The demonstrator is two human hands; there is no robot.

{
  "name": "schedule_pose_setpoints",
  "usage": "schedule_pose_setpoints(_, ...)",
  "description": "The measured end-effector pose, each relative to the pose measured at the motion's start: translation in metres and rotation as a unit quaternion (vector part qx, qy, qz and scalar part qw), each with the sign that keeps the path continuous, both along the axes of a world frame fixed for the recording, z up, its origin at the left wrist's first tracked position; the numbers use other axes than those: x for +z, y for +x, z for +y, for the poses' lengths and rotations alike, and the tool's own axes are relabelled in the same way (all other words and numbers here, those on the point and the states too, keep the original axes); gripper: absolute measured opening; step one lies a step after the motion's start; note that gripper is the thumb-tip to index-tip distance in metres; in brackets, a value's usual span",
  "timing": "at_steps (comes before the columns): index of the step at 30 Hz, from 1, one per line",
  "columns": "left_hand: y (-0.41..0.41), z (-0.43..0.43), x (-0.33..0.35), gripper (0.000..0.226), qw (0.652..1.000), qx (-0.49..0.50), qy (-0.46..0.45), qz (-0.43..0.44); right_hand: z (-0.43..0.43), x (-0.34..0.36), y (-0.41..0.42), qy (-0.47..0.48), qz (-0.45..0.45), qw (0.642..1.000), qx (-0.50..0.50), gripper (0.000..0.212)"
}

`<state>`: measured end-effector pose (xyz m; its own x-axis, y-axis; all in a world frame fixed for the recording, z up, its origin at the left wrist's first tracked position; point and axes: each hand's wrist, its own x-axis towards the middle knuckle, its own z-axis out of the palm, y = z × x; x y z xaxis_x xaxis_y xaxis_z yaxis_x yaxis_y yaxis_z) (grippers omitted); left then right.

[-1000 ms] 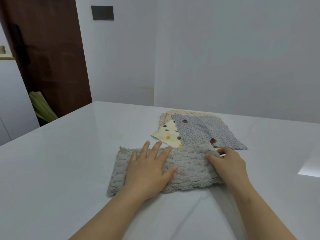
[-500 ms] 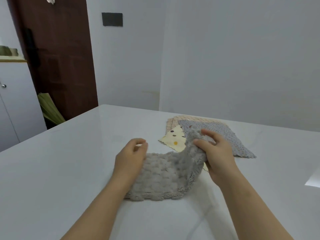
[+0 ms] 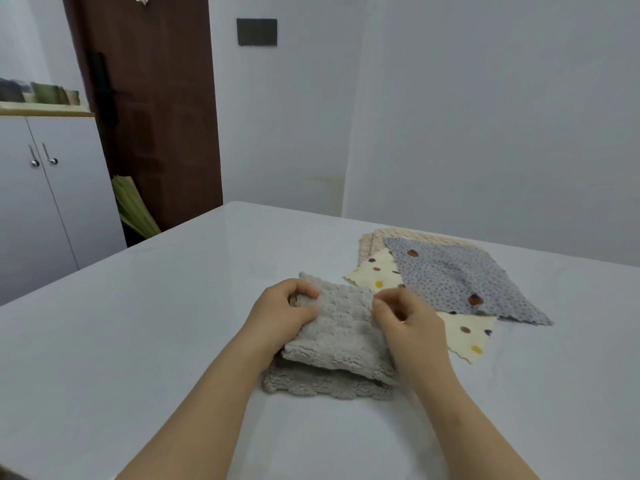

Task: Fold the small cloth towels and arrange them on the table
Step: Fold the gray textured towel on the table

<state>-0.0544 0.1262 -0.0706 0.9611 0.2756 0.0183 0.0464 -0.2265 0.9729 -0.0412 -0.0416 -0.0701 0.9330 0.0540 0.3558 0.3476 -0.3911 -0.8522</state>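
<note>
A fluffy grey towel [image 3: 337, 337] lies folded over on itself on the white table [image 3: 138, 323], its top layer shorter than the one beneath. My left hand [image 3: 284, 313] pinches the towel's far left corner with thumb and fingers. My right hand [image 3: 405, 320] sits at the towel's right edge with curled fingers pinching the upper layer. Behind them lies a flat pile: a blue-grey dotted cloth [image 3: 453, 282] on top, a cream dotted cloth [image 3: 464, 330] under it, and a beige towel [image 3: 374, 237] at the bottom.
A white cabinet [image 3: 45, 202] stands at the left beyond the table, beside a dark brown door [image 3: 156, 116]. Green leaf-like things [image 3: 133, 209] lean at the door's foot. Grey walls close off the back.
The grey towel lay in a long flat strip under both hands. My right hand lifted its right end and brought it leftward over the rest; the towel now lies folded in half.
</note>
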Motion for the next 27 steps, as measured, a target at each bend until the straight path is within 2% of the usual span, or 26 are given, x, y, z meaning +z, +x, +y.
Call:
schedule_pose_setpoints(4, -0.001, 0.006, -0.002, 0.024, 0.995, 0.012, 0.092, -0.031, 0.002, -0.007, 0.002, -0.114, -0.010, 0.993, 0.030, 0.021)
schedule_pose_setpoints(8, -0.003, 0.014, -0.004, 0.026, 0.977, -0.022, 0.211, -0.006, 0.006, -0.012, 0.003, -0.196, -0.024, 0.978, 0.064, 0.014)
schedule_pose_setpoints(10, -0.003, 0.016, -0.004, 0.029, 0.968, -0.003, 0.250, -0.019, 0.009, -0.016, 0.002, -0.230, -0.052, 0.970, 0.064, 0.011)
schedule_pose_setpoints(12, -0.007, 0.015, -0.001, 0.037, 0.963, 0.052, 0.238, -0.115, 0.009, -0.015, 0.001, -0.219, -0.101, 0.970, 0.030, 0.032)
schedule_pose_setpoints(14, -0.014, 0.009, 0.001, 0.034, 0.963, 0.017, 0.206, -0.175, 0.009, -0.010, 0.000, -0.212, -0.117, 0.970, 0.018, 0.060)
schedule_pose_setpoints(16, -0.019, 0.003, -0.008, 0.037, 0.948, -0.081, 0.283, -0.120, 0.011, -0.009, 0.000, -0.273, -0.080, 0.958, 0.048, 0.067)
schedule_pose_setpoints(19, -0.021, 0.003, -0.025, 0.045, 0.890, -0.131, 0.436, 0.000, 0.011, -0.016, 0.001, -0.370, 0.018, 0.922, 0.112, 0.051)
schedule_pose_setpoints(23, -0.023, 0.000, -0.027, 0.044, 0.876, -0.117, 0.467, 0.021, 0.010, -0.021, 0.003, -0.375, 0.063, 0.918, 0.114, 0.049)
schedule_pose_setpoints(27, -0.021, 0.000, -0.025, 0.042, 0.887, -0.109, 0.448, 0.021, 0.012, -0.018, 0.007, -0.361, 0.062, 0.924, 0.114, 0.044)
